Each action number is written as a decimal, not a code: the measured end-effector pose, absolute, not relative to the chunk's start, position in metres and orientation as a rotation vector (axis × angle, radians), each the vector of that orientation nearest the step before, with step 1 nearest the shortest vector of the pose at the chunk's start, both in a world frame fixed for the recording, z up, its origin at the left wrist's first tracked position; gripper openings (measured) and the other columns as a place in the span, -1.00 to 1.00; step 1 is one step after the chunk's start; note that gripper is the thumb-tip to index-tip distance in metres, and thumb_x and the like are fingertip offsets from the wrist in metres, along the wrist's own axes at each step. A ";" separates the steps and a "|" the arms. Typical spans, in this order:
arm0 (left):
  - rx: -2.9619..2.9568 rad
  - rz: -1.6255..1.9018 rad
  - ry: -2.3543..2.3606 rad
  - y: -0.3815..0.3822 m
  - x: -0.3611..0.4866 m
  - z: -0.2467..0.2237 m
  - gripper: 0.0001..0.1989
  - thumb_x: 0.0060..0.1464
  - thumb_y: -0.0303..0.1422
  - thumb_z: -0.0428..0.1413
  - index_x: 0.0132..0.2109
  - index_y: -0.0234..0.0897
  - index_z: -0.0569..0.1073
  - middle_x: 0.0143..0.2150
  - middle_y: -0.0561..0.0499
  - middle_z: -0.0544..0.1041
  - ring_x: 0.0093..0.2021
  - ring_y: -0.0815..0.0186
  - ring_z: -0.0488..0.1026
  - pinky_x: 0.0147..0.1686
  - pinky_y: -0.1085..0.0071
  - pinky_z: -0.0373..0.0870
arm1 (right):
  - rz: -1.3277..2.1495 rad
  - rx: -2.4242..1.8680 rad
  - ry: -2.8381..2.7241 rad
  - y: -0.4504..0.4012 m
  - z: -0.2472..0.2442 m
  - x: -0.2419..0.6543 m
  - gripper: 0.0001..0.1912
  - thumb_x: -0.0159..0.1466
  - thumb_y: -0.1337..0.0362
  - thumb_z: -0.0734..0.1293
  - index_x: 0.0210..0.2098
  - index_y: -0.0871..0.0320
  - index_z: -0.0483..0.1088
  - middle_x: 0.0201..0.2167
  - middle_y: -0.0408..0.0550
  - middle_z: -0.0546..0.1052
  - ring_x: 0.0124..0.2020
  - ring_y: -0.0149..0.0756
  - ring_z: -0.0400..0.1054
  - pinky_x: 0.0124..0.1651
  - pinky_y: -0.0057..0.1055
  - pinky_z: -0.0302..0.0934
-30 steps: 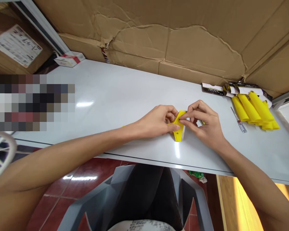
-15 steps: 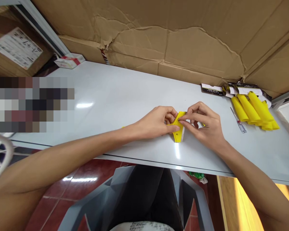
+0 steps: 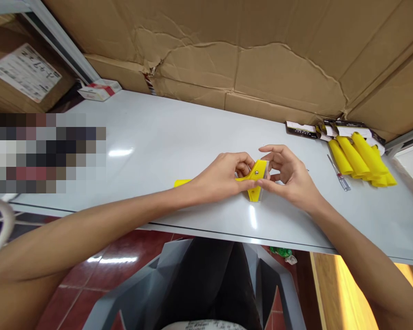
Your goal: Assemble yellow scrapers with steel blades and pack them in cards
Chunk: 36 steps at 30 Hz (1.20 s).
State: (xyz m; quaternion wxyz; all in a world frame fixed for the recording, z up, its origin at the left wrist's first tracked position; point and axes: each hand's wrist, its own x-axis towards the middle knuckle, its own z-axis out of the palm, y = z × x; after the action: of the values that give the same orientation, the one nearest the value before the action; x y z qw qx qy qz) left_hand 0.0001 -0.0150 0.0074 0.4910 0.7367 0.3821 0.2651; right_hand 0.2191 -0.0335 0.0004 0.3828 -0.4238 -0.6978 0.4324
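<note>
A yellow scraper-like tool [image 3: 258, 170] is held just above the white table, its wide head toward the right and its handle running left under my left wrist. My left hand [image 3: 229, 176] is closed round the neck of the tool, thumb on top. A small silvery screw [image 3: 256, 173] sits in the upper part of the head; a hole shows lower down. Along the head's right edge runs a clear or metallic strip. My right hand [image 3: 287, 176] touches that edge with the thumb, its fingers spread and curved behind it.
On the white table [image 3: 179, 133], several yellow handles [image 3: 359, 156] lie at the right beside black-and-white boxes [image 3: 301, 129] and a screwdriver [image 3: 339, 173]. A red-and-white box [image 3: 99, 90] stands at the back left. Cardboard [image 3: 192, 68] lines the back. The left side is blurred out.
The fingers of my right hand have opened and moved off the face of the tool's head, and the screw there is now visible. My left hand keeps its hold.
</note>
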 end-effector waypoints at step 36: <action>2.253 0.787 0.981 -0.027 0.001 0.008 -0.86 0.31 -0.31 0.18 -0.20 -0.25 0.58 -0.30 0.05 0.64 -0.33 0.36 0.50 -0.26 0.41 0.33 | 0.833 -1.055 -1.848 -0.041 0.009 0.220 -0.77 0.18 0.31 0.58 -0.17 0.04 0.58 -0.23 -0.13 0.58 -0.21 -0.36 0.45 -0.30 -0.45 0.39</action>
State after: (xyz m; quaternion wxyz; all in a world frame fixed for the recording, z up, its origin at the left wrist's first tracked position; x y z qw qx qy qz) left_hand 0.0014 -0.0268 0.0083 0.2771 0.8390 0.3653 0.2930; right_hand 0.2198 -0.0414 0.0090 0.4152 -0.4200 -0.7357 0.3317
